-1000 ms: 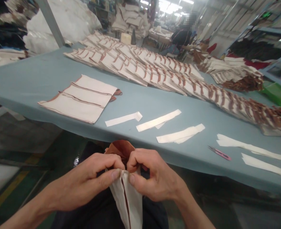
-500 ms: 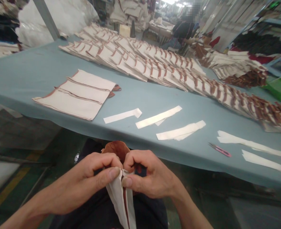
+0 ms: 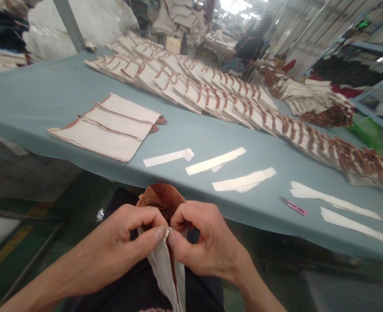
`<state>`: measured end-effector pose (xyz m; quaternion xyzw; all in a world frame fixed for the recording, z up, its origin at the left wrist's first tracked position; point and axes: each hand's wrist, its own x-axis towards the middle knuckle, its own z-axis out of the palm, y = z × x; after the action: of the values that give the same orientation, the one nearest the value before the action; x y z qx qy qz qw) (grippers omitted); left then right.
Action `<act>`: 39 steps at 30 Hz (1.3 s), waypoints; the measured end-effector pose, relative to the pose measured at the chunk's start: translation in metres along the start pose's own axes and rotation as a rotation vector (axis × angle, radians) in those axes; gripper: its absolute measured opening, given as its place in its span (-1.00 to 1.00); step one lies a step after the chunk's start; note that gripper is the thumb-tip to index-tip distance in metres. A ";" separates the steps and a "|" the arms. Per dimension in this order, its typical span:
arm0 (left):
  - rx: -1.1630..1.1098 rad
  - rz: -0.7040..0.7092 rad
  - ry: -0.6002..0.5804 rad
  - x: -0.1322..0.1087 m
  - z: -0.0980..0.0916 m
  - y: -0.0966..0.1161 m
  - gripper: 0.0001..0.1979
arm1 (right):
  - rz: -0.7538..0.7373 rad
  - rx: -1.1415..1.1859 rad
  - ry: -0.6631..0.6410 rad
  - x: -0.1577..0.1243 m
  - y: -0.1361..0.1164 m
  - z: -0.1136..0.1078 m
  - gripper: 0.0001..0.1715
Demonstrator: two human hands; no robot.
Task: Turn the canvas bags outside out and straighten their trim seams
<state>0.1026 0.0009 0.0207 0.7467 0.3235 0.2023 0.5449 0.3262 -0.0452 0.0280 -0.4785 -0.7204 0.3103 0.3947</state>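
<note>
Both hands pinch one cream-and-brown fabric piece in front of my body, below the table's near edge. My left hand grips its top edge between thumb and forefinger. Right beside it, my right hand pinches the same edge, the two thumbtips almost touching. A brown seam runs down the cream cloth under my hands. Behind my fingers the piece's brown part stands up in a curve. What lies exactly between the fingertips is hidden.
On the blue-covered table lie a flat cream panel with brown seams, several white strips and pink-handled thread snips. Long overlapping rows of cream-and-brown pieces stretch behind. A person is in the background.
My right thumb has come closer to the left one at the fabric's edge. More of the brown part shows behind my fingers. The view has shifted slightly.
</note>
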 end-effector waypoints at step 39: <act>-0.056 0.067 -0.043 0.001 0.003 0.003 -0.72 | 0.343 0.384 -0.238 -0.015 0.006 -0.006 -0.67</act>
<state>0.1059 -0.0009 0.0220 0.7458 0.2809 0.2132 0.5652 0.3380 -0.0563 0.0220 -0.4702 -0.5982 0.5573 0.3325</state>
